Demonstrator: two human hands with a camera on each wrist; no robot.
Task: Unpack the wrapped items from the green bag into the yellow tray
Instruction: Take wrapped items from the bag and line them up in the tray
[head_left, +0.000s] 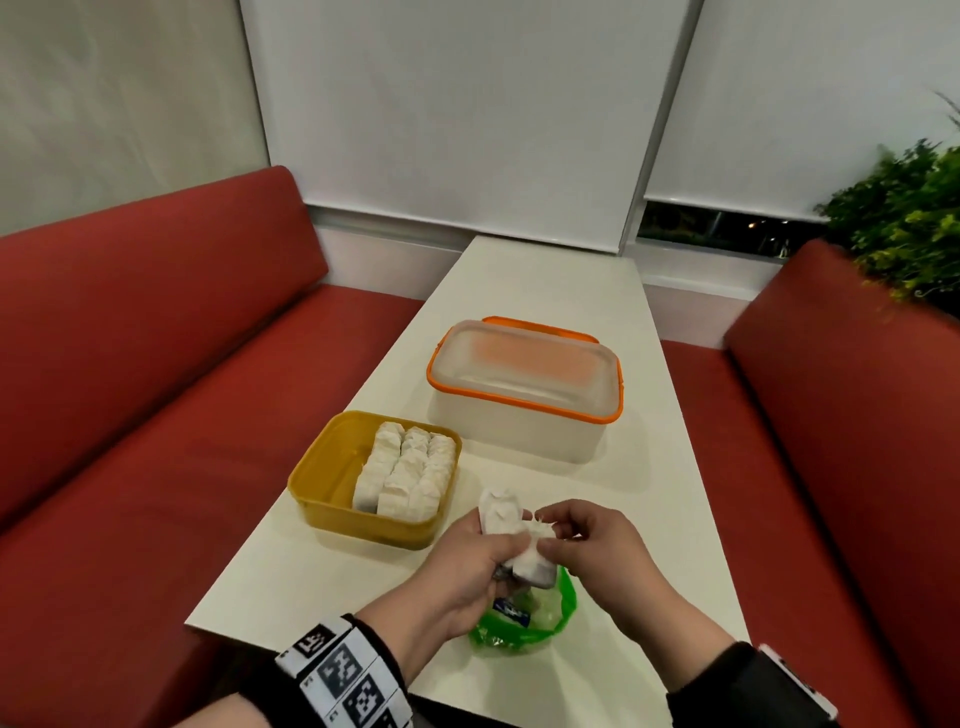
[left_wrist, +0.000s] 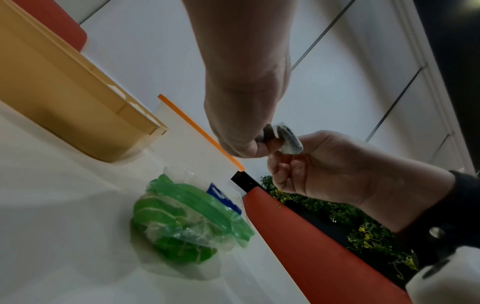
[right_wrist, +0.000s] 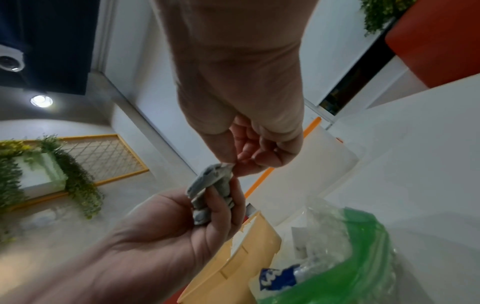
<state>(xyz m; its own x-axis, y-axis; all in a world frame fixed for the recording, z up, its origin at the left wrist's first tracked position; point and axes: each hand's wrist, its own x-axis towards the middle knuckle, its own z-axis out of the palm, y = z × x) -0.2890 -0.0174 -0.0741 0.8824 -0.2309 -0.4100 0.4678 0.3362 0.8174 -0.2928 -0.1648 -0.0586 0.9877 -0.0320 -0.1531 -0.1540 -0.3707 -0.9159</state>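
Left hand (head_left: 470, 558) grips a small bunch of white wrapped items (head_left: 501, 512) above the green bag (head_left: 524, 621), right hand (head_left: 587, 545) pinching a wrapper end. Yellow tray (head_left: 317, 467) already holds three rows, with room left. Bag's contents are hard to make out.

1. We find no readable text anywhere.
2. Blue-and-white packet (right_wrist: 279, 278) inside the green bag (right_wrist: 363, 267): print blurred, illegible.
3. Left wristband (head_left: 343, 675): black-and-white coded squares only, no letters.
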